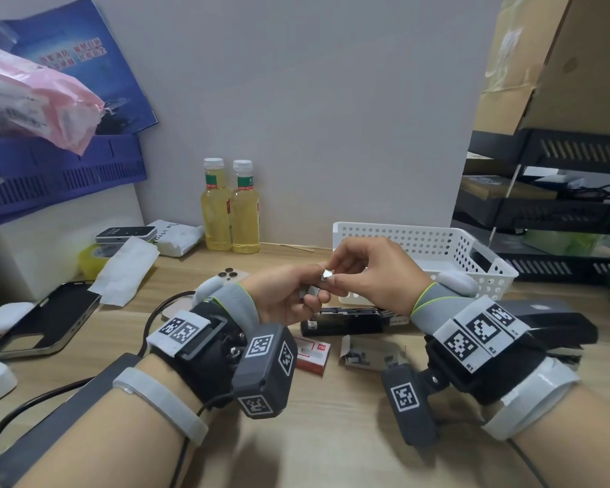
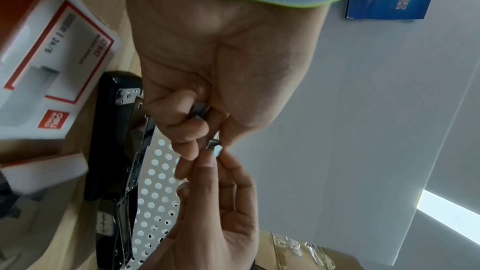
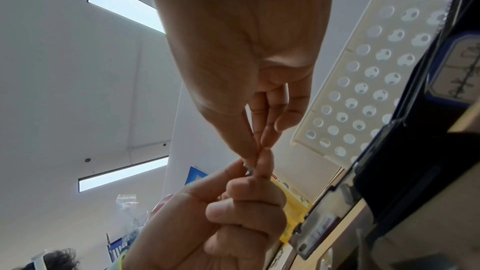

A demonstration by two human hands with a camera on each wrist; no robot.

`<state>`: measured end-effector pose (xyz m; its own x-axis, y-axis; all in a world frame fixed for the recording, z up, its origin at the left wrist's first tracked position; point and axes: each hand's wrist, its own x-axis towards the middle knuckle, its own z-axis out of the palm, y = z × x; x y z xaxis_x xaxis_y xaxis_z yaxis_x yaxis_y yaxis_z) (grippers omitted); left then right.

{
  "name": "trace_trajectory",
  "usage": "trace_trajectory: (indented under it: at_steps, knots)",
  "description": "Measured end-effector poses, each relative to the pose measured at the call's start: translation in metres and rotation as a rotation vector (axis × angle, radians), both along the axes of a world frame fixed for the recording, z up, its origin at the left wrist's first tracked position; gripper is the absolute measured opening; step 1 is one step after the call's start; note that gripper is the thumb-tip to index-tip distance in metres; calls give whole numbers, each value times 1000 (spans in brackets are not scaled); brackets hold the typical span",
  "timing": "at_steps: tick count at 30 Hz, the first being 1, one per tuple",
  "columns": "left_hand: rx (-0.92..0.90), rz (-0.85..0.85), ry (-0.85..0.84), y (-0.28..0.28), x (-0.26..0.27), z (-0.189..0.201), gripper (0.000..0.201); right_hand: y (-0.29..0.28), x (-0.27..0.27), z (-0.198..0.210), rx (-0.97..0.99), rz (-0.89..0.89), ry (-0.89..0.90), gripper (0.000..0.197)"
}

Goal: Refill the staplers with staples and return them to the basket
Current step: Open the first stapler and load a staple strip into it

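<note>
Hands meet above the counter (image 1: pixel 331 434). The left hand (image 1: pixel 282 297) curls its fingers round a strip of staples (image 1: pixel 309 292), and the right hand (image 1: pixel 370 272) pinches a small bit of it (image 1: pixel 327 274) at the tip. The open black stapler (image 1: pixel 349 320) lies flat just under both hands, its long side running left to right. I count two staple boxes (image 1: pixel 312 353), one open stapler, and one white basket (image 1: pixel 437 248) behind.

Both bare forearms carry grey knit wristbands edged in lime green (image 1: pixel 236 304), black strapped camera mounts with black-and-white square marker tags (image 1: pixel 479 332), and pale grey bands (image 1: pixel 162 403).
</note>
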<state>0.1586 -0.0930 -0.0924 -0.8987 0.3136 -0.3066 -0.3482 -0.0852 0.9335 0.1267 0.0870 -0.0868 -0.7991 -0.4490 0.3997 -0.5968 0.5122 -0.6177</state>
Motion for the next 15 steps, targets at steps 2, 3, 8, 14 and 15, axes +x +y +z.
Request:
trace_trajectory:
  at_steps: [2, 3, 8, 14, 15]
  knots:
    - [-5, 2, 16, 1, -2, -1, 45, 2, -2, 1, -21, 8, -23, 9]
    - [2, 4, 24, 1, -2, -2, 45, 3, -3, 2, -45, 16, -40, 8]
    - [25, 40, 28, -6, -6, -1, 41, 16, -9, 6, -65, 9, -131, 10]
    - [24, 133, -3, -9, -11, -5, 34, 20, -6, -1, 303, 1, -295, 12]
    - [19, 131, -7, -9, -11, -5, 34, 21, -6, -1, 307, -4, -296, 12]
